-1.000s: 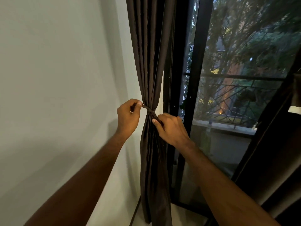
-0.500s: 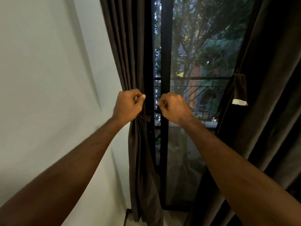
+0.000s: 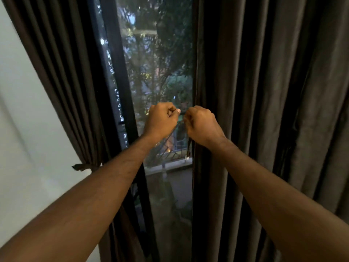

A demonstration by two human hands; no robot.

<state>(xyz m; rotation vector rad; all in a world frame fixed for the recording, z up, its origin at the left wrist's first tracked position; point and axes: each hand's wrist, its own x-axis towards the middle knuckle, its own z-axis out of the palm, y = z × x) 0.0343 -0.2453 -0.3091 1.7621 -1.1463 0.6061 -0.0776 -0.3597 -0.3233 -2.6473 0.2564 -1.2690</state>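
- Dusk-lit trees and a balcony railing point(image 3: 171, 153) show through the window glass point(image 3: 160, 69) straight ahead of you, with a dark frame bar point(image 3: 120, 82) at its left side and a pale wall point(image 3: 22, 129) farther left.
- Your left hand point(image 3: 162, 120) and right hand point(image 3: 203, 123) are raised side by side in front of the glass, close together but not touching.
- Your right hand is curled into a fist just beside the inner edge of the right curtain point(image 3: 264, 91), and it grips a dark tie strap point(image 3: 189, 146).
- That strap hangs down below your right wrist along the curtain's edge, and its lower tip is pale.
- Your left hand is curled too, thumb pressed against the forefinger. Whether it pinches the strap's other end cannot be told from this view.
- At your left, the left curtain point(image 3: 62, 72) is gathered in against the wall, cinched by a knotted tie point(image 3: 83, 166) that shows just above your left forearm.
- Your right curtain hangs loose in full folds, unbound.
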